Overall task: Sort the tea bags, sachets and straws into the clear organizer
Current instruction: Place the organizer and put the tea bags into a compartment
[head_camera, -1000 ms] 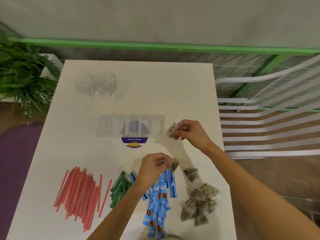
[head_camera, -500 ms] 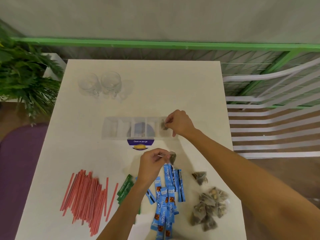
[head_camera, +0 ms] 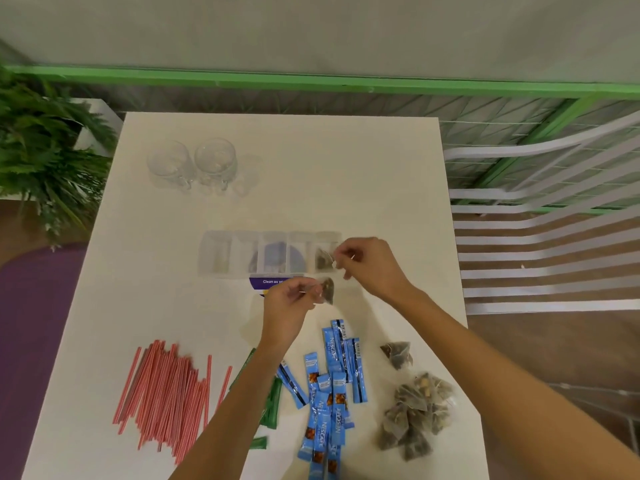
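Your clear organizer (head_camera: 242,252) lies near the middle of the white table (head_camera: 363,174), with five compartments in a row. One tea bag (head_camera: 323,260) sits in the compartment at its 3 o'clock end. Your right hand (head_camera: 369,266) is at that end with the fingers curled and the fingertips just beside the bag. Whether they pinch its tag or have let go, I cannot tell.

Your left hand (head_camera: 285,304) is just at 6 o'clock of the organizer, pinching a second pyramid tea bag (head_camera: 328,289) between thumb and fingertips, so it hangs clear of the table.

Going outward from the organizer:
- A single loose tea bag (head_camera: 398,355) lies at 5 o'clock.
- Beyond it is a heap of tea bags (head_camera: 415,414), too tangled for an exact count.
- Blue Nescafé sachets (head_camera: 337,393) lie overlapped at 6 o'clock, roughly ten of them.
- Beside those are green sachets (head_camera: 272,405). At least three show, and the rest are hidden by your left forearm.
- Red straws (head_camera: 166,393) lie in one loose bundle at 7 o'clock, several dozen of them.

A purple round sticker (head_camera: 273,282) shows from under the organizer's near edge. Two clear glass mugs (head_camera: 214,161) stand side by side at 11 o'clock. Off the table, one potted fern (head_camera: 41,150) is at 10 o'clock and a white slatted chair (head_camera: 540,237) at 3 o'clock.
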Motion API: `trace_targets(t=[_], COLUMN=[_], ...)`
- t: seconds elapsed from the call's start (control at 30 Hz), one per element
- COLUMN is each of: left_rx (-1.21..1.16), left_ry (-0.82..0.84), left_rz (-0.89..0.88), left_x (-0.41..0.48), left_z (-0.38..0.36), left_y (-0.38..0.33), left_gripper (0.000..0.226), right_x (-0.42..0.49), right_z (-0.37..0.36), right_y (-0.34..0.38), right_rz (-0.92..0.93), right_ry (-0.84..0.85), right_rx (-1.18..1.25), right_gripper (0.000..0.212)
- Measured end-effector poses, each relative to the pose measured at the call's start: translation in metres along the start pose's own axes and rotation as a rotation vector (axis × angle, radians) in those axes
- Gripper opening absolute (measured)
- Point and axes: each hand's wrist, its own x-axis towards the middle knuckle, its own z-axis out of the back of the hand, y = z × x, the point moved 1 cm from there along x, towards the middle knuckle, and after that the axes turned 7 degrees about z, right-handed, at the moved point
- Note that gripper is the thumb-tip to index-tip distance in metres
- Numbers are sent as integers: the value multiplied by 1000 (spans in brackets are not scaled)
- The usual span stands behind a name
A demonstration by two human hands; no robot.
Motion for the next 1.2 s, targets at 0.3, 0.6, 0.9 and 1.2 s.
trace_targets(t=[0.3, 0.6, 0.9, 1.2], left_rx=[37, 290, 937, 1017], left_ry=[88, -66, -55, -61], left_rz=[-29, -148, -485, -479], left_x=[1, 16, 49, 64], left_z=[-11, 25, 57, 76], left_y=[-12, -22, -38, -46], left_gripper=[10, 12, 56, 70], right_x=[-32, 4, 42, 24], right_z=[-14, -3, -15, -8], right_y=[-10, -3, -1, -20], right_rz=[-37, -18, 20, 86], right_ry=[5, -81, 22, -41], right_rx=[184, 58, -361, -308], right_gripper=[18, 13, 11, 36])
